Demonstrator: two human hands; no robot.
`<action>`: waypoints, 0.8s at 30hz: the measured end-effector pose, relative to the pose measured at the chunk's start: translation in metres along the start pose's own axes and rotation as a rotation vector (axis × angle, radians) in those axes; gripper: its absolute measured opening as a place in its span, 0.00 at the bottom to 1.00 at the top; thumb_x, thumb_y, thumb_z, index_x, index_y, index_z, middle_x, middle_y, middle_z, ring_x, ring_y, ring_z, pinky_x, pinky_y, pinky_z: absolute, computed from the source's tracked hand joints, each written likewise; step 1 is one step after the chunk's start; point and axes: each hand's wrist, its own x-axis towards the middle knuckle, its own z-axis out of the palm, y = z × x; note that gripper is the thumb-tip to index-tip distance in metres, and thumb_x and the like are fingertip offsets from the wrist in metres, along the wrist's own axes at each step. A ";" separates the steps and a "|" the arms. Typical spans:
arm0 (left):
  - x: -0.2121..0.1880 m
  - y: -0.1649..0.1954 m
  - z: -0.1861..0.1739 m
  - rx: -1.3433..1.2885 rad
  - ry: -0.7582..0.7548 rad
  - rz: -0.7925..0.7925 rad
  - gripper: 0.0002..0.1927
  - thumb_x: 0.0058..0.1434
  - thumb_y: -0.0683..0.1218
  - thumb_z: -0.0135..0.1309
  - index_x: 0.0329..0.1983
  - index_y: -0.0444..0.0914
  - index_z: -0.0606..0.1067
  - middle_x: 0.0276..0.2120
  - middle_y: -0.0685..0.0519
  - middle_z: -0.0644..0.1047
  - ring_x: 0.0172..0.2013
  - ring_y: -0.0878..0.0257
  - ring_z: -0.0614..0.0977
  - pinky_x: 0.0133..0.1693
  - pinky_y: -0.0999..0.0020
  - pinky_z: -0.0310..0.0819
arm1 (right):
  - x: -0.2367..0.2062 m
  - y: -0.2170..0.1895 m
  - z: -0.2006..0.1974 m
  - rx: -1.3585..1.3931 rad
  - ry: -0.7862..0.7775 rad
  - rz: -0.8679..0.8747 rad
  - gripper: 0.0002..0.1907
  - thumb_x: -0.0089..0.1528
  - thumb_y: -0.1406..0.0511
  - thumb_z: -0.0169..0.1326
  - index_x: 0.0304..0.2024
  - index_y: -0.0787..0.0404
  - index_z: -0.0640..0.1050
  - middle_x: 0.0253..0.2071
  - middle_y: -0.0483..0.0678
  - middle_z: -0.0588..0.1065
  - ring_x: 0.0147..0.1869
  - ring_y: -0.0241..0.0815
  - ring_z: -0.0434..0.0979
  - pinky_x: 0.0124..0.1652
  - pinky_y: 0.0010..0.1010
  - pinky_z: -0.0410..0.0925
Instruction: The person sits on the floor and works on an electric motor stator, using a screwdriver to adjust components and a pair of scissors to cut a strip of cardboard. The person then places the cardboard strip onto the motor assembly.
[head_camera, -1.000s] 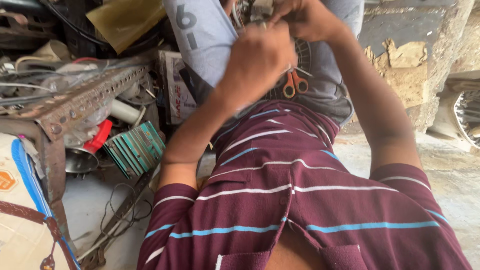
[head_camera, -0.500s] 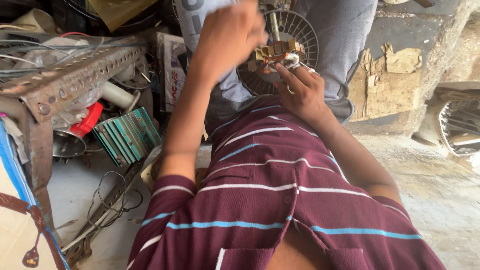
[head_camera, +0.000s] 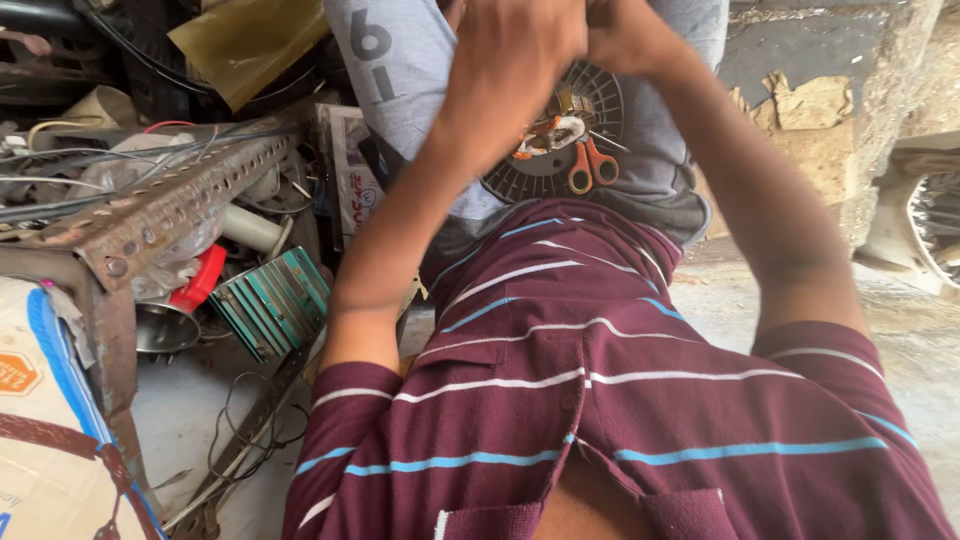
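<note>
Left hand (head_camera: 515, 55) & right hand (head_camera: 625, 35) are hovering together above round dark metal motor stator (head_camera: 560, 150) w/ orange-handled scissors (head_camera: 590, 165); grip is unclear, can't tell.

Two hands (head_camera: 515, 50), one scissors (head_camera: 590, 165), one fan motor (head_camera: 560, 140), one stack of green boards (head_camera: 272, 303).

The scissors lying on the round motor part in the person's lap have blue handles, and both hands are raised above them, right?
Not quite: the scissors have orange handles, not blue, as the head view shows. They do lie on the round motor part, with the left hand and right hand raised above.
</note>
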 end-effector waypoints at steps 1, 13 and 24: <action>-0.011 0.015 -0.018 0.051 -0.031 0.037 0.05 0.61 0.42 0.54 0.35 0.38 0.80 0.41 0.51 0.78 0.44 0.59 0.78 0.46 0.58 0.70 | -0.003 -0.003 -0.007 -0.048 -0.079 -0.015 0.11 0.66 0.71 0.63 0.50 0.69 0.80 0.41 0.48 0.78 0.44 0.36 0.77 0.44 0.28 0.71; -0.063 0.023 -0.079 -0.368 -0.392 -0.042 0.07 0.58 0.47 0.62 0.28 0.41 0.80 0.30 0.50 0.75 0.37 0.54 0.78 0.41 0.55 0.67 | -0.108 -0.105 0.089 -0.738 0.287 -0.300 0.19 0.60 0.70 0.66 0.54 0.64 0.81 0.38 0.49 0.76 0.36 0.44 0.75 0.32 0.35 0.66; -0.001 -0.060 0.001 -0.634 -0.356 -0.320 0.06 0.62 0.45 0.67 0.34 0.38 0.82 0.23 0.53 0.77 0.22 0.59 0.77 0.28 0.61 0.67 | -0.077 -0.153 0.071 -0.523 0.198 -0.145 0.14 0.60 0.69 0.66 0.48 0.61 0.83 0.40 0.47 0.78 0.37 0.44 0.79 0.38 0.34 0.73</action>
